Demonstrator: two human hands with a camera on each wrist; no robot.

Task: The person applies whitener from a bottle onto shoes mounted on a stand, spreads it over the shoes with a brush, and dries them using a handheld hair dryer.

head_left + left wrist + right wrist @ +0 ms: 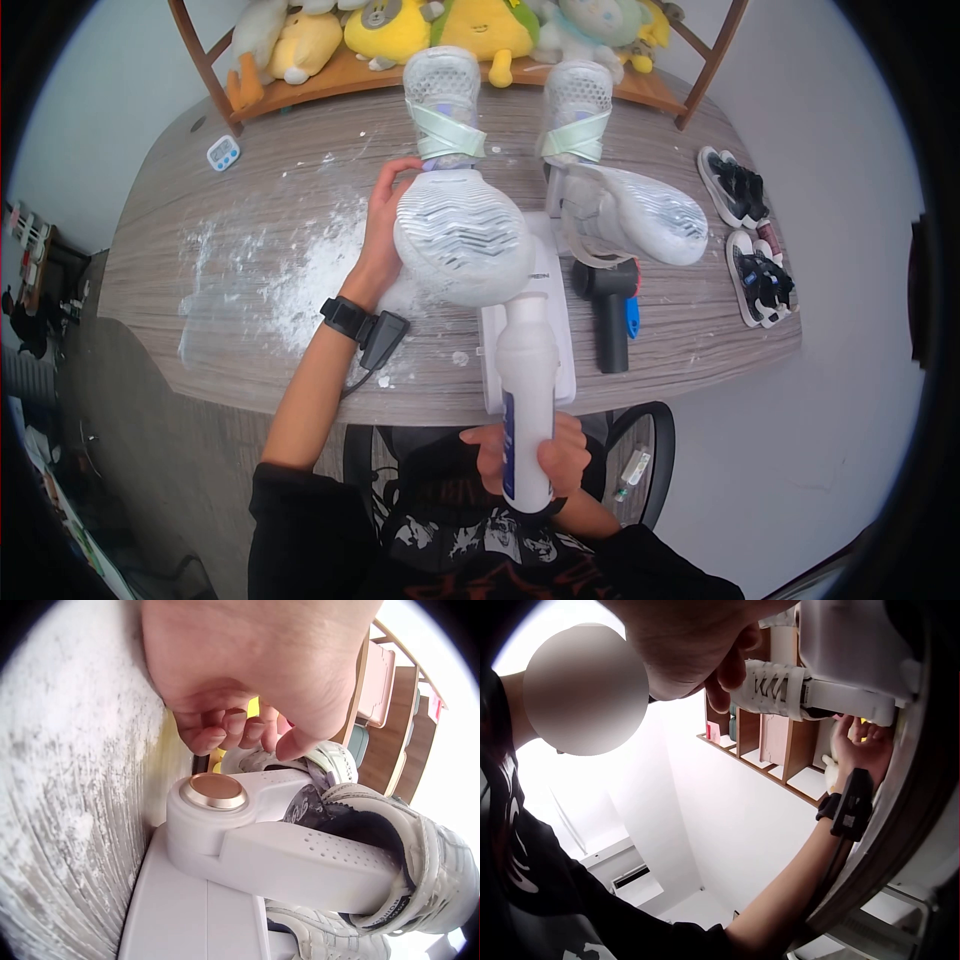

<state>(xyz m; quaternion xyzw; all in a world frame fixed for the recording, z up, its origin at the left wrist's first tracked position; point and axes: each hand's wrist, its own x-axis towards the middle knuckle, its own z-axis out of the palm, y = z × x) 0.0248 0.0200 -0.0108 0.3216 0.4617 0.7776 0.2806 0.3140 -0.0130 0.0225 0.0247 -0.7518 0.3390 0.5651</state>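
Note:
White shoes with clear, ridged soles, one nearer shoe (460,235) and another nearer shoe (650,215), sit on the arms of a white stand (285,862). Two more stand behind them. My left hand (383,225) is beside the left near shoe, its fingertips partly hidden behind it. In the left wrist view, the left hand (247,667) has loosely curled fingers around nothing, above the stand's copper-coloured knob (216,790). My right hand (562,460) grips a white bottle (530,400) upright near the table's front edge, its top by the shoe's toe.
White powdery residue (320,270) covers the table's left part. Right of the stand lie a black handheld device (610,320) and a blue brush (632,316). Dark shoes (745,190) line the right edge; a timer (223,153) lies back left. Plush toys (390,30) fill the shelf behind.

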